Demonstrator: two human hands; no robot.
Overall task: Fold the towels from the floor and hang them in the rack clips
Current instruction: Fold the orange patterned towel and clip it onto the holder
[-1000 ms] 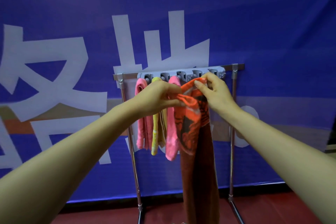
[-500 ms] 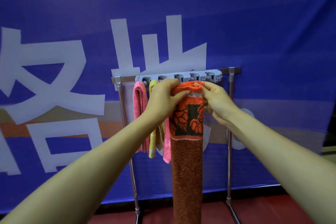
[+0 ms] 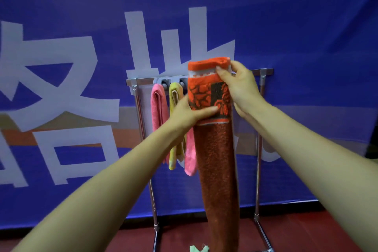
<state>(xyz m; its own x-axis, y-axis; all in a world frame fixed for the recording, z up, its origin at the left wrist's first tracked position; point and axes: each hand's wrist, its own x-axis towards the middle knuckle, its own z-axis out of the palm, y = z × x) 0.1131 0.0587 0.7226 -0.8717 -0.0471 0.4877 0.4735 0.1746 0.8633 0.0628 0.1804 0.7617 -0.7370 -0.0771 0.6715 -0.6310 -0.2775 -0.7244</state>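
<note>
Both hands [image 3: 242,86] grip orange towel [image 3: 212,96] — upright

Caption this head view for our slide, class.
Left hand and right hand hold an orange towel at the rack, beside a pink towel and a yellow towel.

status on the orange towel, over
Left hand grips orange towel midway, right hand pinches its top. Top above rack, not yet clipped. Pink towel hangs beside.

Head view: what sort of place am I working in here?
Probably a staged indoor recording space, not a home: a huge blue printed banner as backdrop, a freestanding metal rack with a clip strip, and a red floor.
</note>
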